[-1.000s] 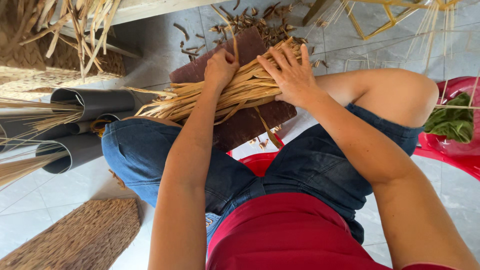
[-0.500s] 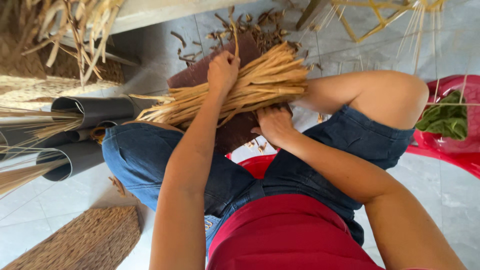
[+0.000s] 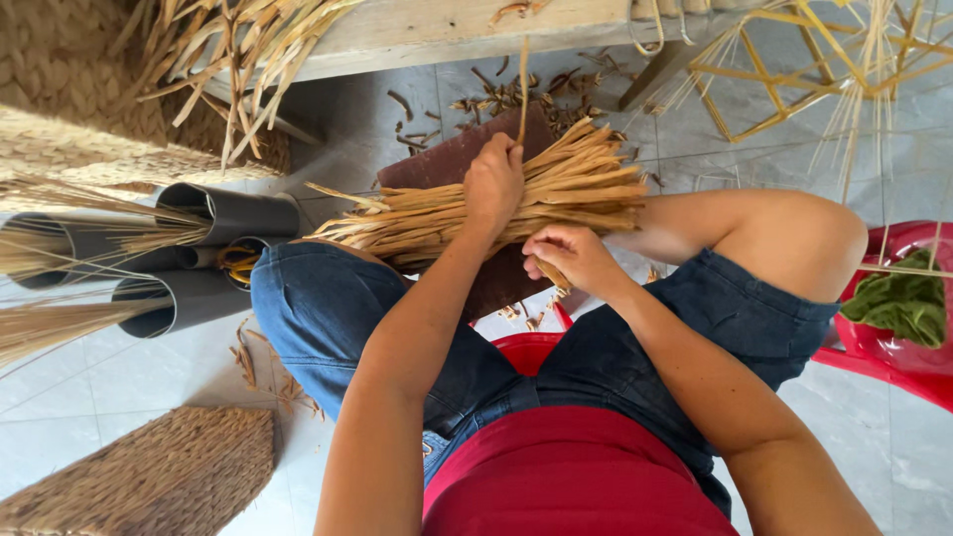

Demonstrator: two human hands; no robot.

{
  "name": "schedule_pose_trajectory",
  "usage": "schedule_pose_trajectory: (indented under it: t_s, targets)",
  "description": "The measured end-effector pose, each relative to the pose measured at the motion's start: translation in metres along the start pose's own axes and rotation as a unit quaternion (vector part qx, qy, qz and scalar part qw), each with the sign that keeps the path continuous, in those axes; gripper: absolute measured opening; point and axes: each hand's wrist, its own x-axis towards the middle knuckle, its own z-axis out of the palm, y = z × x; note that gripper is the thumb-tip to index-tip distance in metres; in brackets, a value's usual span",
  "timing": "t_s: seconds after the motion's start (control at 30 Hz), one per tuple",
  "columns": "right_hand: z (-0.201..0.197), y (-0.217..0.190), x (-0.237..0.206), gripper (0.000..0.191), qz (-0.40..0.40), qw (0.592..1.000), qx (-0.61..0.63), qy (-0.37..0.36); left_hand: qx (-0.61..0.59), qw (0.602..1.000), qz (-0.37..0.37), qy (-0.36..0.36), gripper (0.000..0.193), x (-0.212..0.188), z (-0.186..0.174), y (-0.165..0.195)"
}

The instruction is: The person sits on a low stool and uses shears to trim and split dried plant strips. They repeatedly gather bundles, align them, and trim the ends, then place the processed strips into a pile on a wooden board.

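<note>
Left hand [image 3: 493, 184] was closed over the middle of the bundle of dried reed strips [image 3: 476, 213], fingers wrapped across the top; right hand [image 3: 568, 256] was curled shut just below the bundle, pinching a single strip end [image 3: 552, 273] between fingertips; strips were pale tan, flat, dry, cut ends blunt on the right, thinner frayed tips on the left; long axis ran left to right, right end tilted slightly upward; bundle lay across the lap on a dark brown board [image 3: 452, 159], above the denim-clad knees; grey plastic tubes [image 3: 199, 248] lay left on the tiled floor [image 3: 89, 397]; woven mat [image 3: 159, 481] lower left; red plastic stool [image 3: 898, 342] right.
</note>
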Motion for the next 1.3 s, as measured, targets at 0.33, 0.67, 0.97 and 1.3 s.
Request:
schedule_pose_trajectory:
  t_s: [0.33,0.67,0.97,1.3]
  targets:
    - [0.006,-0.006,0.026,0.019,-0.117,0.985,-0.094,0.081,-0.029,0.999,0.017,-0.026,0.013,-0.003,-0.008,0.002]
    - [0.002,-0.009,0.039,0.013,-0.204,0.976,-0.031,0.071,-0.077,0.994,0.063,0.033,0.011,-0.003,-0.032,0.013]
    - [0.007,-0.010,0.048,0.016,-0.177,0.978,-0.027,0.111,-0.159,0.986,-0.038,0.011,0.027,0.028,-0.007,-0.038]
    - [0.017,0.009,-0.019,0.015,-0.155,0.906,-0.392,0.029,0.075,0.971,0.083,-0.213,0.129,0.021,-0.070,-0.012]
